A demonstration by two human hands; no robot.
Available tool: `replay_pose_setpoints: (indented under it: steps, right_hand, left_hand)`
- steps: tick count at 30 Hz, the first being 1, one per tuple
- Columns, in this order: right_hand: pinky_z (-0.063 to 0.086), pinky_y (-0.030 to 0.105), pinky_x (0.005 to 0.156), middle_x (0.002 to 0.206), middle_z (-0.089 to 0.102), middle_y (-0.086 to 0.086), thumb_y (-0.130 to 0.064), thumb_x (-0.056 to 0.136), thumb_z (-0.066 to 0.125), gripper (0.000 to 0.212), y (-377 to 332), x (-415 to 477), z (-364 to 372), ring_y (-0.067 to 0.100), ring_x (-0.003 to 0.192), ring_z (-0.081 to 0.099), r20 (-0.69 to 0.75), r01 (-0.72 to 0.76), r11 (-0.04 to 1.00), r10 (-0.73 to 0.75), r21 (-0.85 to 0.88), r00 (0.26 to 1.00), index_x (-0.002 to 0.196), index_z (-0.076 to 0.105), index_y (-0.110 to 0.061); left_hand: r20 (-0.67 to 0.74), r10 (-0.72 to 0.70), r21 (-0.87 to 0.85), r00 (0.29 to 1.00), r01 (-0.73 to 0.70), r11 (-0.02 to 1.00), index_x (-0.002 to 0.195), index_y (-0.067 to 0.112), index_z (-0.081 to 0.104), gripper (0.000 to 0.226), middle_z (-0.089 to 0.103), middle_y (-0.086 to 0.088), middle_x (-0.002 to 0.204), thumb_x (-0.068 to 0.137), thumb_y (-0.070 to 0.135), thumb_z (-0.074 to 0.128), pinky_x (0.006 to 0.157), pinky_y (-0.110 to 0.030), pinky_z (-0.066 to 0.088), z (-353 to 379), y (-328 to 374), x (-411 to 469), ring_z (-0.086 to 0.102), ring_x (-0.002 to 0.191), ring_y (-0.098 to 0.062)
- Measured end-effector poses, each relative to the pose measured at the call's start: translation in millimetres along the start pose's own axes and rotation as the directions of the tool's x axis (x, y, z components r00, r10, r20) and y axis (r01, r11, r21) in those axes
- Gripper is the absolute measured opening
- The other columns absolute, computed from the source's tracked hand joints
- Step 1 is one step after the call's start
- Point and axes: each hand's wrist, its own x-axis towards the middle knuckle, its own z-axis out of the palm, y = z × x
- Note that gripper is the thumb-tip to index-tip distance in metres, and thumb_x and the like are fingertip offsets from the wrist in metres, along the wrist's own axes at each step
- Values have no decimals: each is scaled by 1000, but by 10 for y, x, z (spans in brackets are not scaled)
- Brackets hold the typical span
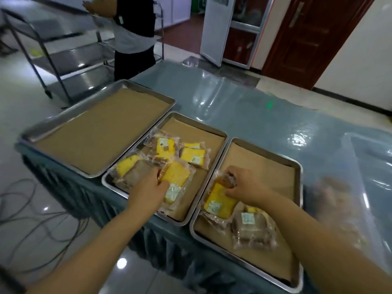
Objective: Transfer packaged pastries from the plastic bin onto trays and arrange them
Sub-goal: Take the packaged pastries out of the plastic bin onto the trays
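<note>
Cables [31,209] lie on the floor at far left, and beyond them a steel cart [63,52] stands beside a person [133,28]. On the table [254,115], the left tray [101,128] shows its brown paper liner. The middle tray [191,132] carries a loose heap of packaged pastries [165,148], yellow and brown, overlapping one another. The left hand [148,187] reaches into this heap, its grip clamped on the near edge of a yellow pack [177,175]. The right tray [261,166] has two packs at its near left: a brown pack [252,230] lying flat and, touching it, a yellow-faced pack [220,203]. The right hand [244,185] has its grip closed round that pack's far end, fingers curled over it, thumb on its face. At far right the clear plastic bin [371,166] sits on the table, its contents blurred.
</note>
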Motion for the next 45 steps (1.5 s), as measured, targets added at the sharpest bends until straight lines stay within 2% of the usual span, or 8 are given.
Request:
replay_pose_setpoints:
  steps: [4,14,19,22,24,27,33,45]
  right_hand:
    - [50,35,79,108,62,5,-14,74,69,36,203,111,169,20,96,56,88,-45,999,43,24,995,108,58,-19]
    - [46,30,78,115,63,1,-25,81,63,44,619,607,377,22,101,60,57,-88,982,98,-164,994,122,49,-27]
    - [40,27,73,114,64,2,-24,80,64,46,793,892,442,23,101,61,85,-92,986,104,-141,991,123,48,-25]
    - [44,31,80,119,62,4,-26,81,64,46,898,999,484,24,105,59,122,-109,986,124,-123,985,124,47,-24]
    - [45,31,83,121,60,3,-28,82,63,46,956,1025,524,24,107,57,139,-116,987,131,-110,982,125,47,-24]
    - [44,31,85,122,59,3,-29,83,62,45,1004,1040,576,24,108,57,146,-119,987,134,-108,980,125,48,-23]
    - [41,32,95,135,51,4,-28,85,61,58,955,937,503,24,120,49,90,-128,984,140,-123,986,139,38,-23]
    - [46,29,86,121,61,-6,-30,89,58,28,525,34,-280,13,108,55,-340,-216,975,223,59,914,116,62,-25]
  left_hand:
    - [90,-7,40,996,3,999,98,29,42,18,56,5,81,87,24,54,62,-33,46,226,-116,193,55,71,-16]
    - [120,-55,45,991,50,998,98,24,52,21,58,12,78,83,24,66,54,-28,44,596,34,763,56,67,-6]
    - [131,-58,86,990,47,995,131,16,43,54,62,5,101,84,22,68,51,-10,30,800,37,1047,47,69,1]
    - [118,-21,226,993,-6,974,136,12,37,67,54,-5,126,79,23,72,75,-19,41,879,-4,1118,53,100,-13]
    - [101,-6,388,995,-34,921,142,11,26,81,40,-7,140,78,31,71,98,-31,33,925,-72,1163,36,124,-22]
    - [104,-16,462,994,-34,886,146,11,16,92,28,-7,146,78,40,70,107,-36,27,953,-154,1215,23,131,-25]
    - [173,-38,430,984,-41,902,148,13,11,98,24,-9,147,75,38,71,104,-38,30,881,-120,1303,23,130,-26]
    - [186,349,25,918,-360,933,136,17,40,63,47,-5,133,80,23,68,99,-38,39,908,957,1099,42,122,-22]
